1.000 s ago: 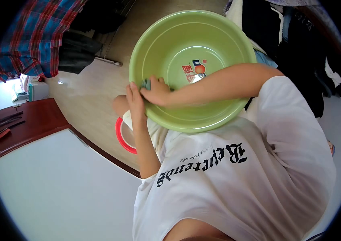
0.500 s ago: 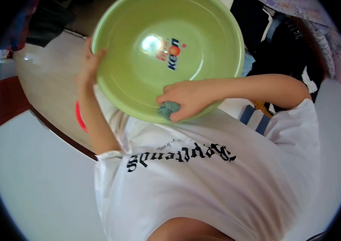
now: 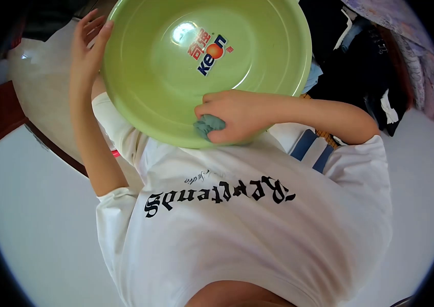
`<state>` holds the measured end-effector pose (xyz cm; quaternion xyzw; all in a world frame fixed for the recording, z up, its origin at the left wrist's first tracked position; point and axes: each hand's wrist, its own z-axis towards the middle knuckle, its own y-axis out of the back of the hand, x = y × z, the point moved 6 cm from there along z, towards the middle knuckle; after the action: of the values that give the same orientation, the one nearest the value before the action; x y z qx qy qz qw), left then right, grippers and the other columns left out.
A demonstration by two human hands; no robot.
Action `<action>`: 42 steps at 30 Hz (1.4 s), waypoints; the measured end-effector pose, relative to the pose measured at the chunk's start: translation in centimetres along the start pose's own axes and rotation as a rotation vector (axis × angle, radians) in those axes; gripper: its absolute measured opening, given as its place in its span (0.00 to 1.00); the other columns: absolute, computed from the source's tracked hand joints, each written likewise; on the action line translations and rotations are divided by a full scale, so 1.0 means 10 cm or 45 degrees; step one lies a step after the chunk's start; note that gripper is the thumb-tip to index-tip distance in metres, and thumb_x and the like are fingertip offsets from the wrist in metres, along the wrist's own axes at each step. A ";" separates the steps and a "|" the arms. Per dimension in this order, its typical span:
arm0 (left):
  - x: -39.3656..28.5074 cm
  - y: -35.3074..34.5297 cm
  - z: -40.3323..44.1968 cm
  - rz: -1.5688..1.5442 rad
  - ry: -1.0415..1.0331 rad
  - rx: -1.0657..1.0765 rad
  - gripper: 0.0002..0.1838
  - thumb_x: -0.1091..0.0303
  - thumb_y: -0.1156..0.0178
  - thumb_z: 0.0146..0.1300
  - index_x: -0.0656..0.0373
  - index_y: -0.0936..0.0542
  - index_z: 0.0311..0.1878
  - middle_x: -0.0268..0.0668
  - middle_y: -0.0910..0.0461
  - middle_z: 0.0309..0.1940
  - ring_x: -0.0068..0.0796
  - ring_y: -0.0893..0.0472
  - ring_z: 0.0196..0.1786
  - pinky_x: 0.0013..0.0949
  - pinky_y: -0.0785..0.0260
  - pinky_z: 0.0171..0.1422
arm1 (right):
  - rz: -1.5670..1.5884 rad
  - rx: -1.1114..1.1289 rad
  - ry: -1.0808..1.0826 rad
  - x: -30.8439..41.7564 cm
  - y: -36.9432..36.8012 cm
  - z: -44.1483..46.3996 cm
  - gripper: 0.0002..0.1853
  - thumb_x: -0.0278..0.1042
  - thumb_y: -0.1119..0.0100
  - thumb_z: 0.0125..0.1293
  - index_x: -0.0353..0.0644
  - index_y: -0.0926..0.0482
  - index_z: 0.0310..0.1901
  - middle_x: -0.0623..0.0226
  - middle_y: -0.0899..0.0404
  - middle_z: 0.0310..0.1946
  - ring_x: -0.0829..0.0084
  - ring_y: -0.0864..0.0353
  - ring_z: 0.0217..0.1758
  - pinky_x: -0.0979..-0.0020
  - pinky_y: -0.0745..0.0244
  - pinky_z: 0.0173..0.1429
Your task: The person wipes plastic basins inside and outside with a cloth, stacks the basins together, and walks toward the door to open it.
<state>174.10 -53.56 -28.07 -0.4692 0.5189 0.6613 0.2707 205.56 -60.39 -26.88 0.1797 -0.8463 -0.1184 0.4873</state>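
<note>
A large light-green plastic basin (image 3: 145,87) with a red and blue printed logo (image 3: 207,51) fills the upper middle of the head view, its inside facing me. My right hand (image 3: 235,115) is closed round a crumpled grey-green cloth (image 3: 208,126), held against the near inner wall by the rim. Beside the basin's left rim, my left hand (image 3: 89,46) is open with its fingers spread. Its thumb tip is close to the rim; whether it touches, I cannot tell.
Dark clothes (image 3: 352,77) lie at the upper right, with a purple patterned fabric (image 3: 427,77) beyond them. White surfaces (image 3: 27,204) flank me on both sides. A pale floor (image 3: 43,87) shows at the left, next to a dark red-brown edge (image 3: 4,117).
My left hand has come off the basin's left rim and moved up and left, its fingers spreading. The basin and my right hand with the cloth have shifted slightly up and left in view.
</note>
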 end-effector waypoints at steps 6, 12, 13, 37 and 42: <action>-0.37 -0.06 -0.85 0.208 -0.009 -0.214 0.34 0.60 0.36 0.75 0.59 0.36 0.78 0.51 0.32 0.75 0.42 0.28 0.75 0.43 0.32 0.76 | 0.026 -0.043 0.048 -0.05 0.01 0.13 0.24 0.44 0.39 0.66 0.36 0.22 0.58 0.50 0.23 0.50 0.51 0.21 0.57 0.58 0.24 0.61; 0.17 -0.36 -1.76 -0.465 0.558 -0.226 0.41 0.67 0.33 0.71 0.65 0.44 0.80 0.52 0.31 0.73 0.44 0.29 0.75 0.42 0.38 0.79 | 0.068 -0.063 0.046 -0.11 -0.03 0.17 0.23 0.45 0.39 0.67 0.36 0.22 0.56 0.50 0.23 0.49 0.52 0.21 0.55 0.57 0.24 0.59; 0.25 -0.46 -1.84 -0.635 0.624 -0.190 0.39 0.69 0.34 0.70 0.65 0.42 0.79 0.50 0.30 0.71 0.42 0.28 0.73 0.40 0.37 0.78 | 0.079 -0.095 0.066 -0.12 -0.03 0.19 0.23 0.45 0.39 0.67 0.36 0.22 0.56 0.51 0.23 0.49 0.52 0.21 0.54 0.57 0.24 0.58; 0.06 -0.52 -0.56 -0.410 0.466 0.217 0.38 0.78 0.42 0.55 0.59 0.29 0.75 0.41 0.19 0.60 0.33 0.18 0.57 0.34 0.24 0.59 | -0.098 0.245 -0.042 -0.28 0.05 -0.46 0.22 0.44 0.36 0.70 0.42 0.26 0.59 0.53 0.26 0.52 0.53 0.22 0.54 0.59 0.25 0.58; 0.02 -0.50 -0.54 -0.588 0.269 0.140 0.30 0.73 0.36 0.67 0.63 0.28 0.73 0.40 0.21 0.62 0.31 0.19 0.58 0.31 0.26 0.61 | 0.094 -0.069 0.209 -0.06 -0.28 0.03 0.23 0.42 0.34 0.70 0.38 0.27 0.59 0.53 0.28 0.54 0.54 0.24 0.59 0.60 0.27 0.62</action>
<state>180.08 -57.05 -30.48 -0.6262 0.4585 0.5003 0.3839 206.10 -62.66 -28.56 0.1442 -0.8060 -0.1082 0.5638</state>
